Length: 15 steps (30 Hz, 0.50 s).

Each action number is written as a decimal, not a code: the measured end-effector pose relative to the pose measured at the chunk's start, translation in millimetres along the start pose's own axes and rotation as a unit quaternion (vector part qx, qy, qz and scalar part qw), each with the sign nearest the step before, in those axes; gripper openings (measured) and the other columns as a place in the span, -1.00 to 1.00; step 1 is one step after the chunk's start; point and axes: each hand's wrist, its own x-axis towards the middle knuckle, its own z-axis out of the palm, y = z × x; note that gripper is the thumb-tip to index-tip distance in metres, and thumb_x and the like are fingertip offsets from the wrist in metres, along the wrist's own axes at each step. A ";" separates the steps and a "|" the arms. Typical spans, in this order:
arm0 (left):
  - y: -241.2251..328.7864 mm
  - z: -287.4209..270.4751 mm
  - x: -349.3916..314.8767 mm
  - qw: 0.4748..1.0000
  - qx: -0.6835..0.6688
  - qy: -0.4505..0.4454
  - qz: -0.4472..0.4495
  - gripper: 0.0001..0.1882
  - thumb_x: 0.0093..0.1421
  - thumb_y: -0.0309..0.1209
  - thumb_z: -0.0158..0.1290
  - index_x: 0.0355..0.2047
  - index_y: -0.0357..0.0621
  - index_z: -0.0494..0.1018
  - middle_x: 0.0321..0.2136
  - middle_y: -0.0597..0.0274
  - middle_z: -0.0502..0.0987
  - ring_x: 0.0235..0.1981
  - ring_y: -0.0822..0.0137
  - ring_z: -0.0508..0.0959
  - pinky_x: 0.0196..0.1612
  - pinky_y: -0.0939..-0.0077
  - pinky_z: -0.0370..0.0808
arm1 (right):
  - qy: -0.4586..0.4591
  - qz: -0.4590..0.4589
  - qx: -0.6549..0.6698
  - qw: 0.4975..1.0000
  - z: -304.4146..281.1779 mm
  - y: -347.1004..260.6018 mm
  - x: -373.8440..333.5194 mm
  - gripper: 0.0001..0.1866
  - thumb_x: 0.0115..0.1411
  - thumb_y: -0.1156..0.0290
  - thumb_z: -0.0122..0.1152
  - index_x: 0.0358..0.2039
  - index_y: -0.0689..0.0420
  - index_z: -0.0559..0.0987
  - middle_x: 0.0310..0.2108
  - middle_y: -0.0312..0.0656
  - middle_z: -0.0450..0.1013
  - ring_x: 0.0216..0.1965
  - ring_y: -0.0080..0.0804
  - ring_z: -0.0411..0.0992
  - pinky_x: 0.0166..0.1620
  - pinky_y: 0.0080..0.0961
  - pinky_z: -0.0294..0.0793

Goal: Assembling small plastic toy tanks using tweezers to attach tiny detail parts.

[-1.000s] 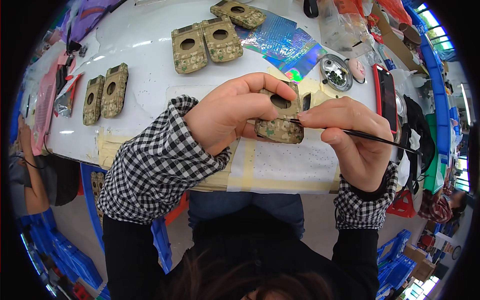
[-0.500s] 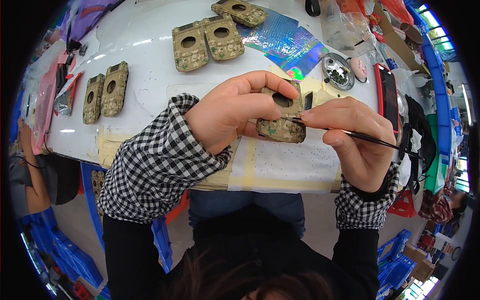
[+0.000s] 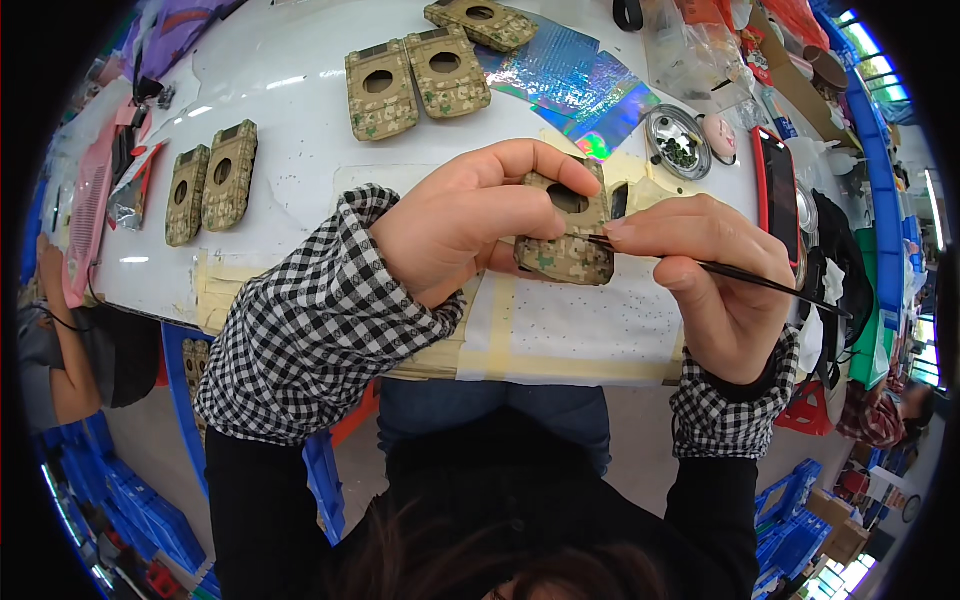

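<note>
My left hand (image 3: pixel 470 215) is closed round a camouflage-painted model tank hull (image 3: pixel 572 258), thumb and forefinger along its edge. A round opening shows in the hull's top. In my right hand (image 3: pixel 715 265) is a pair of dark tweezers (image 3: pixel 765 281), pinched near the tips. The tips touch the hull's surface beside my left thumb; whether they grip a small part cannot be made out. Past my right fingers stands a shallow round dish (image 3: pixel 678 143) with small dark green pieces in it.
More camouflage hulls (image 3: pixel 384 92) stand at the back, and a pair (image 3: pixel 230 178) at the left. Shiny blue holographic sheets (image 3: pixel 570 75) lie behind my hands. A red-cased phone (image 3: pixel 774 195) is at the right. White paper (image 3: pixel 560 335) dotted with specks covers the near edge. Another person's arm (image 3: pixel 65 340) shows far left.
Almost nothing differs. My right fingers and the tweezers have shifted slightly to the right, and the hull in my left hand has moved a hair with them.
</note>
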 end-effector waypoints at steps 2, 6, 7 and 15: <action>-0.4 0.3 0.3 1.000 -0.002 0.000 0.000 -0.56 0.08 -0.45 -0.03 0.01 -0.26 0.29 -0.10 0.12 0.45 -0.07 0.36 0.48 0.03 0.46 0.43 | 0.000 0.001 -0.001 1.000 -0.2 0.1 -0.1 -0.86 0.06 0.56 0.28 -0.34 0.31 0.60 -0.38 -0.10 0.56 -0.38 -0.32 0.51 -0.29 -0.51 0.49; 0.2 0.9 0.3 1.000 -0.003 0.001 -0.001 -0.56 0.08 -0.46 -0.03 0.01 -0.26 0.29 -0.10 0.12 0.45 -0.07 0.36 0.48 0.03 0.46 0.43 | -0.001 0.000 -0.005 1.000 -0.3 -0.4 0.0 -0.86 0.05 0.56 0.29 -0.34 0.30 0.61 -0.39 -0.10 0.56 -0.38 -0.32 0.52 -0.30 -0.52 0.49; 0.3 1.2 0.0 1.000 -0.003 0.002 -0.001 -0.56 0.08 -0.46 -0.03 0.01 -0.26 0.29 -0.10 0.12 0.45 -0.07 0.36 0.48 0.03 0.46 0.42 | -0.002 0.001 -0.006 1.000 -0.1 -0.6 0.1 -0.86 0.05 0.55 0.29 -0.34 0.30 0.61 -0.39 -0.10 0.56 -0.38 -0.32 0.52 -0.30 -0.52 0.49; 0.8 2.1 -0.6 1.000 -0.001 0.004 -0.005 -0.56 0.08 -0.47 -0.03 0.01 -0.25 0.29 -0.11 0.14 0.44 -0.07 0.38 0.47 0.03 0.47 0.41 | -0.003 -0.008 -0.010 1.000 0.4 0.2 0.0 -0.83 0.05 0.52 0.31 -0.33 0.30 0.60 -0.39 -0.11 0.55 -0.38 -0.32 0.52 -0.32 -0.52 0.49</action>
